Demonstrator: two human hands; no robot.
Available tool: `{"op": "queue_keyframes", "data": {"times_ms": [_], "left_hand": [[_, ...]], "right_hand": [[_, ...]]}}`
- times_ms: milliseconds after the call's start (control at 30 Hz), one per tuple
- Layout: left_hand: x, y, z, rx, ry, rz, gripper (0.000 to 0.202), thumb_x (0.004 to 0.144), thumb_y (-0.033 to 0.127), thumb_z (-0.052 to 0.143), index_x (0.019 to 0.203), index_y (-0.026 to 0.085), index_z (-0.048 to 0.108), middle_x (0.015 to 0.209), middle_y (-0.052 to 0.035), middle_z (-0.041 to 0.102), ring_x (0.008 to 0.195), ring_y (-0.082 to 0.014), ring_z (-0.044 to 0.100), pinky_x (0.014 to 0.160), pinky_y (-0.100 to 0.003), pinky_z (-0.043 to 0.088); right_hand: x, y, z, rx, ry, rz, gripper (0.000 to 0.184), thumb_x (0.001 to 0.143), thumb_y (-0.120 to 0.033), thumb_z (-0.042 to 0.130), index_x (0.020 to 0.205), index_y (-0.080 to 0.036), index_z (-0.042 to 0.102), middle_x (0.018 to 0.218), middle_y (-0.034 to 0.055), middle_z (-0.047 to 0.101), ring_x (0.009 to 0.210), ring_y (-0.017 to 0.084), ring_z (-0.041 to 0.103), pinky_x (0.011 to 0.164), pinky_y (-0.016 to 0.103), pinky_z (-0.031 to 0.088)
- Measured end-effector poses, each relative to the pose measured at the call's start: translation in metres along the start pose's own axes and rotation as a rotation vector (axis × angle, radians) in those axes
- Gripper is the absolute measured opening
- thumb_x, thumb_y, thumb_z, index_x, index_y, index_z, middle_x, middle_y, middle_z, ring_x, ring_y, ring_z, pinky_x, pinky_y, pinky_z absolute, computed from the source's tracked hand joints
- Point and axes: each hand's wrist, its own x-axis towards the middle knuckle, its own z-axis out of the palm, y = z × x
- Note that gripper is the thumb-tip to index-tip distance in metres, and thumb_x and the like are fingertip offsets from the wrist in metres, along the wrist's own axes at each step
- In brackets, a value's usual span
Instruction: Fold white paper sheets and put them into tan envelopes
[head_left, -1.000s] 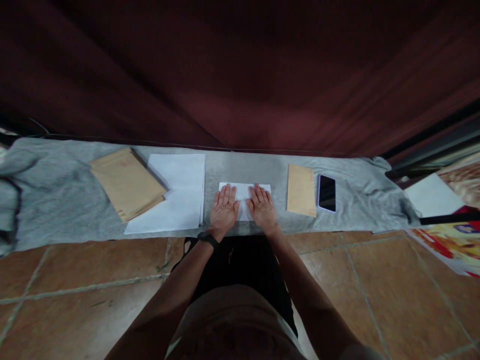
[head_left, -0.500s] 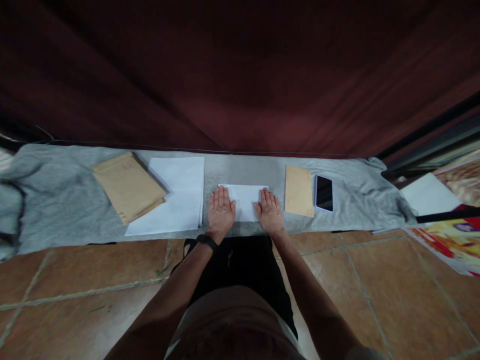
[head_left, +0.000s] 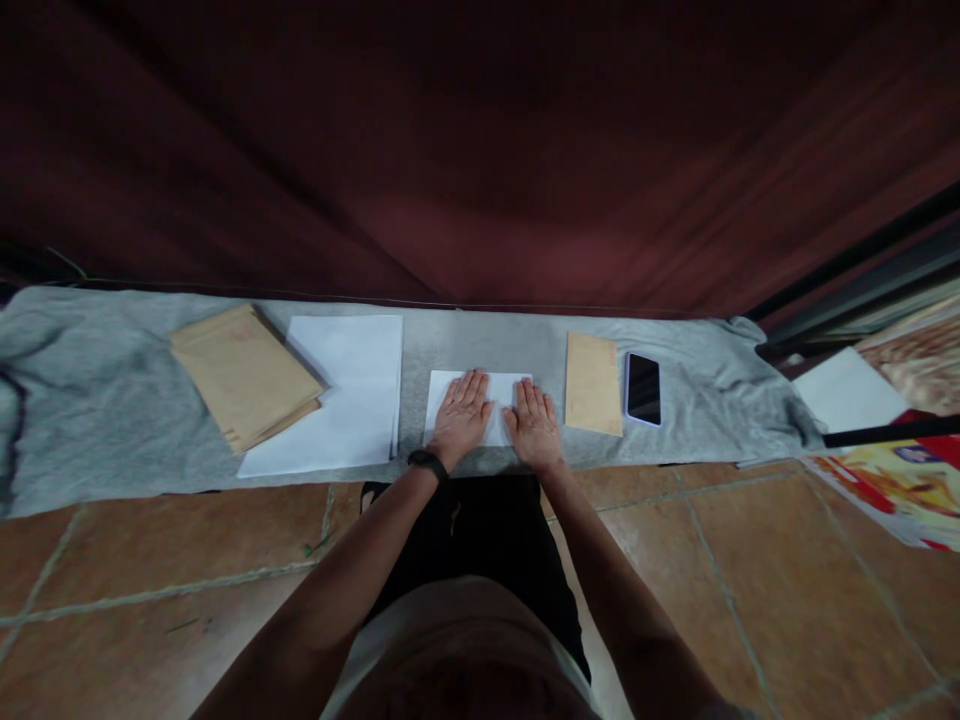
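A small white sheet of paper [head_left: 498,425], which looks folded, lies on the grey cloth in front of me. My left hand [head_left: 462,412] rests flat on its left half, fingers extended and pointing away from me. On the paper's right edge lies my right hand [head_left: 534,425], also flat with fingers stretched out. Neither hand grips anything. Left of the paper is a stack of larger white sheets [head_left: 352,400], partly covered by several brown envelopes [head_left: 244,375]. A single brown envelope [head_left: 592,385] sits just right of my right hand.
A phone [head_left: 643,388] lies right of the single envelope. Grey cloth [head_left: 712,390] covers the long, narrow surface, with a dark red curtain [head_left: 480,200] behind it. At the far right are a white sheet [head_left: 851,390] and a colourful printed packet [head_left: 900,480].
My left hand has slid right, from the paper's left edge further onto it. My right hand stays at the right edge. The whole view has shifted slightly.
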Motion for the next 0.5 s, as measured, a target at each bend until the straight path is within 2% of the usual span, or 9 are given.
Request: {"op": "queue_keyframes", "data": {"times_ms": [133, 233, 367, 500], "left_hand": [[0.009, -0.009, -0.005, 0.1, -0.03, -0.047, 0.06, 0.105, 0.035, 0.025, 0.16, 0.011, 0.031, 0.167, -0.0103, 0.03, 0.158, -0.022, 0.019, 0.13, -0.045, 0.013], [0.008, -0.01, -0.005, 0.155, -0.037, -0.059, 0.06, 0.106, 0.037, 0.025, 0.16, 0.013, 0.032, 0.167, -0.0076, 0.03, 0.158, -0.0229, 0.018, 0.13, -0.046, 0.014], [-0.01, -0.007, -0.005, 0.169, -0.038, 0.044, 0.057, 0.106, 0.037, 0.028, 0.159, 0.018, 0.035, 0.166, -0.0034, 0.032, 0.158, -0.0267, 0.019, 0.13, -0.053, 0.012], [-0.035, -0.003, -0.007, 0.159, -0.046, 0.119, 0.056, 0.106, 0.038, 0.028, 0.158, 0.02, 0.037, 0.166, -0.0023, 0.034, 0.157, -0.0254, 0.022, 0.13, -0.052, 0.013]], "right_hand": [[0.0, 0.0, 0.001, -0.051, -0.02, 0.005, 0.062, 0.107, -0.042, 0.036, 0.158, -0.006, 0.034, 0.164, 0.0182, 0.035, 0.152, 0.029, 0.033, 0.125, 0.049, 0.023], [0.001, 0.0, 0.001, -0.071, -0.023, 0.002, 0.063, 0.107, -0.043, 0.035, 0.159, -0.007, 0.033, 0.164, 0.0171, 0.035, 0.152, 0.029, 0.033, 0.125, 0.048, 0.023], [0.0, 0.002, 0.003, -0.063, -0.006, -0.004, 0.063, 0.107, -0.043, 0.034, 0.159, -0.009, 0.032, 0.164, 0.0169, 0.037, 0.152, 0.029, 0.033, 0.124, 0.049, 0.024], [0.0, 0.003, 0.005, -0.061, 0.002, -0.012, 0.063, 0.107, -0.043, 0.035, 0.16, -0.009, 0.032, 0.163, 0.0177, 0.036, 0.152, 0.029, 0.033, 0.124, 0.05, 0.025]]}}
